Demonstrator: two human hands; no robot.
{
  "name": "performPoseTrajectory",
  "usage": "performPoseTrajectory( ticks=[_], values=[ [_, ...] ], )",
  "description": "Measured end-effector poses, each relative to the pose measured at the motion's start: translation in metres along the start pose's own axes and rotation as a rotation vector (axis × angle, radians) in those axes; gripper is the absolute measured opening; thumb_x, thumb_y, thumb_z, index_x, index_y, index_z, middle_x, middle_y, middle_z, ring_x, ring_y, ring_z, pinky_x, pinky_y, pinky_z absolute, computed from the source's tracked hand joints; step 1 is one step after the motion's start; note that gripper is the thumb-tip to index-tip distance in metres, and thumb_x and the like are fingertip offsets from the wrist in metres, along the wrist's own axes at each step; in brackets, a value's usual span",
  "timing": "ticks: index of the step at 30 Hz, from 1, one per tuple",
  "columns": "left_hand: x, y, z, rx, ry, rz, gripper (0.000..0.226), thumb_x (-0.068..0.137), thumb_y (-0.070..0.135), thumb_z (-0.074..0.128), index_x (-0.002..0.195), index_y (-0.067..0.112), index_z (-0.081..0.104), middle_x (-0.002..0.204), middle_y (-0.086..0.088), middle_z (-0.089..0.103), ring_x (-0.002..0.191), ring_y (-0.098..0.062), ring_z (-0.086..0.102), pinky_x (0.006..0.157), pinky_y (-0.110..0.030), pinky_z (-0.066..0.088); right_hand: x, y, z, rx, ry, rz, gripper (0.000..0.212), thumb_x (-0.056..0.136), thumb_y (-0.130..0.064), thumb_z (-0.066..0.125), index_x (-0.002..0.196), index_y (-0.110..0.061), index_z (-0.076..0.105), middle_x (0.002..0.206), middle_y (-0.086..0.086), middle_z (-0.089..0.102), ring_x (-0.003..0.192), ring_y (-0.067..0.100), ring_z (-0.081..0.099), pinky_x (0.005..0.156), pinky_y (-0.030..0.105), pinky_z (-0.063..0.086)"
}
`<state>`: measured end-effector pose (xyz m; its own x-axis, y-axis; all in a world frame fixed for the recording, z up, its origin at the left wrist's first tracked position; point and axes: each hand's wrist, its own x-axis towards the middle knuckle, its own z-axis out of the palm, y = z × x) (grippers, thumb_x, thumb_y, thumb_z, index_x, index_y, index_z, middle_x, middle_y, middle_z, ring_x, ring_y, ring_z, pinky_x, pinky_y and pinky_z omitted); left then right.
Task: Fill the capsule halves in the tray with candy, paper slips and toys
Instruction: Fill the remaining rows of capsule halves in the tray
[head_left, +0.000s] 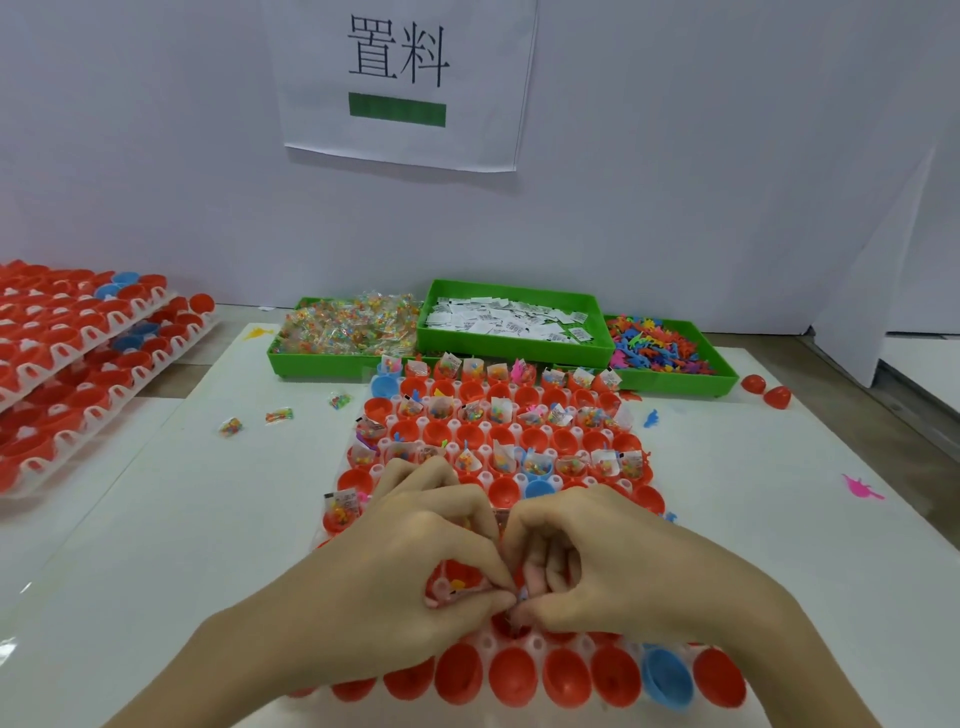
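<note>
A white tray (470, 387) of red and a few blue capsule halves lies in front of me; many far halves hold candy packets, slips and toys, and the near row (566, 675) is bare. My left hand (410, 561) and my right hand (613, 561) meet fingertip to fingertip over a red half, pinching a small candy packet (457, 584) and a small item I cannot make out. Behind the tray stand three green bins: candy packets (348, 327), paper slips (511, 319), coloured toys (662, 348).
Stacked trays of red capsule halves (78, 353) sit at the left. Loose candy packets (254, 421) lie left of the tray. A pink toy (860, 488), a blue toy (650, 417) and two red halves (766, 389) lie at the right. A paper sign (400, 78) hangs on the wall.
</note>
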<state>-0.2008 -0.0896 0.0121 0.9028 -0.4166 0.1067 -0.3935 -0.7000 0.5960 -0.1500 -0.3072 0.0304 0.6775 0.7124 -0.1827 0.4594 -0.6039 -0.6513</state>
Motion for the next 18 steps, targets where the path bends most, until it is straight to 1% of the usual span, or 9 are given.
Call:
performPoseTrajectory(
  ticks=[1,3,5,9,12,14,15,16,18],
  values=[
    [0.001,-0.003,0.000,0.022,0.002,0.016,0.041,0.087,0.068,0.057,0.093,0.032,0.076,0.095,0.013,0.068,0.096,-0.007,0.061,0.094,-0.034,0.049,-0.001,0.001,-0.003,0.011,-0.015,-0.013,0.020,0.084,-0.023,0.083,0.098,-0.026,0.069,0.082,-0.002,0.072,0.069,0.008,0.066,0.065,0.017,0.053],
    [0.005,-0.009,-0.003,0.070,0.102,0.133,0.026,0.092,0.059,0.063,0.093,0.037,0.077,0.099,0.018,0.064,0.102,-0.010,0.057,0.095,-0.032,0.044,-0.003,0.004,-0.009,0.051,-0.032,-0.047,0.024,0.085,-0.031,0.084,0.105,-0.027,0.073,0.084,-0.002,0.073,0.069,0.003,0.065,0.066,0.015,0.051],
    [0.008,-0.010,-0.008,0.026,0.158,0.195,0.017,0.095,0.050,0.066,0.091,0.038,0.077,0.099,0.018,0.063,0.103,-0.013,0.058,0.093,-0.029,0.043,-0.004,0.007,-0.013,0.121,0.008,-0.076,0.025,0.085,-0.037,0.083,0.107,-0.028,0.075,0.085,-0.002,0.073,0.071,0.002,0.065,0.068,0.016,0.051],
    [0.019,-0.024,-0.016,-0.164,0.374,0.091,0.022,0.097,0.044,0.062,0.089,0.034,0.080,0.096,0.009,0.069,0.094,-0.016,0.064,0.083,-0.022,0.047,-0.002,0.012,-0.019,0.213,0.178,-0.124,0.013,0.091,-0.042,0.075,0.099,-0.032,0.078,0.079,-0.004,0.072,0.067,0.004,0.065,0.064,0.017,0.051],
    [0.038,-0.047,-0.026,-0.218,0.615,-0.037,0.020,0.097,0.041,0.061,0.090,0.036,0.079,0.092,0.007,0.070,0.082,-0.014,0.064,0.072,-0.024,0.049,0.001,0.015,-0.021,0.303,0.316,-0.125,0.019,0.095,-0.042,0.069,0.092,-0.026,0.078,0.071,0.001,0.072,0.057,0.006,0.063,0.059,0.015,0.050],
    [0.055,-0.072,-0.035,-0.073,0.725,-0.114,0.015,0.098,0.035,0.063,0.094,0.030,0.076,0.095,0.010,0.068,0.086,-0.012,0.062,0.073,-0.026,0.051,0.002,0.015,-0.022,0.360,0.371,-0.124,0.029,0.090,-0.051,0.067,0.089,-0.024,0.078,0.068,0.000,0.071,0.053,0.007,0.061,0.055,0.015,0.048],
    [0.064,-0.085,-0.041,0.056,0.755,-0.146,0.013,0.098,0.032,0.064,0.098,0.025,0.075,0.101,0.007,0.066,0.094,-0.014,0.060,0.079,-0.026,0.050,0.002,0.016,-0.022,0.381,0.385,-0.127,0.032,0.087,-0.055,0.065,0.088,-0.026,0.078,0.067,0.000,0.071,0.052,0.008,0.060,0.054,0.016,0.048],
    [0.074,-0.099,-0.047,0.210,0.760,-0.177,0.016,0.099,0.029,0.064,0.106,0.020,0.074,0.109,0.001,0.063,0.105,-0.020,0.056,0.088,-0.030,0.047,0.003,0.017,-0.022,0.397,0.393,-0.128,0.031,0.087,-0.055,0.065,0.087,-0.027,0.078,0.066,0.001,0.071,0.051,0.009,0.060,0.053,0.017,0.048],
    [0.090,-0.127,-0.064,0.482,0.659,-0.245,0.028,0.101,0.023,0.060,0.126,0.012,0.067,0.127,-0.010,0.059,0.123,-0.029,0.047,0.103,-0.039,0.041,0.004,0.020,-0.022,0.404,0.406,-0.118,0.021,0.095,-0.044,0.065,0.086,-0.029,0.078,0.066,0.001,0.072,0.051,0.009,0.060,0.052,0.017,0.047]
  ],
)
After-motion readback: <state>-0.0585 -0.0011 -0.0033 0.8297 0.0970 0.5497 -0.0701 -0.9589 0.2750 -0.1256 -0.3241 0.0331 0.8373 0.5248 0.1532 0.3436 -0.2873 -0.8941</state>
